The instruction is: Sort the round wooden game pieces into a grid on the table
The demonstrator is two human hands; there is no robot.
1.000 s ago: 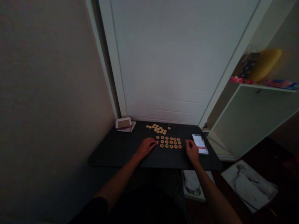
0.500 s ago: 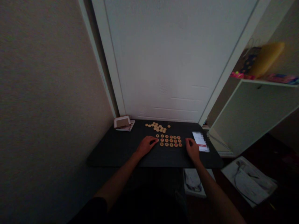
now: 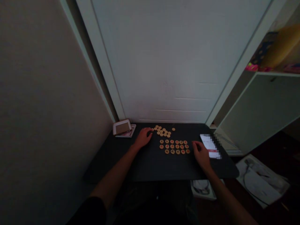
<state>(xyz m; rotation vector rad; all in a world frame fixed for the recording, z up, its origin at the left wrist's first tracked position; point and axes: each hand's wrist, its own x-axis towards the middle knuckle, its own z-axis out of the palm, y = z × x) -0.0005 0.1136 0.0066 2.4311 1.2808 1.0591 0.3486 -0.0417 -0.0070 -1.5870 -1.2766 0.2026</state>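
Head camera view: marked round pieces [image 3: 172, 146], their characters too small to read, sit in three rows on a dark table [image 3: 150, 165], six, six and five, the nearest row starting one place in from the left. Beyond them, plain-faced pieces [image 3: 161, 134] lie in a loose cluster, with a lone piece [image 3: 173, 129] just to its right.

The person's left forearm [image 3: 117, 175] slants forward over the table edge, the left hand [image 3: 142, 137] palm down, its fingertips at the cluster's leftmost disc [image 3: 152, 129]. Forefinger and thumb stand narrowly apart; whether they grip the disc cannot be told. At the rows' right end, the right hand [image 3: 201, 153] rests on its side, fingers curled, thumb and forefinger drawn close together. Whether anything is pinched there cannot be told.

Just beside that hand, a lit phone [image 3: 208, 143] lies face up, partly pixelated. Two shallow boxes [image 3: 122, 127] are stacked in the table's far left corner, before a white panel [image 3: 164, 62]. At right, a yellow item [image 3: 284, 47] stands on a shelf [image 3: 276, 74].
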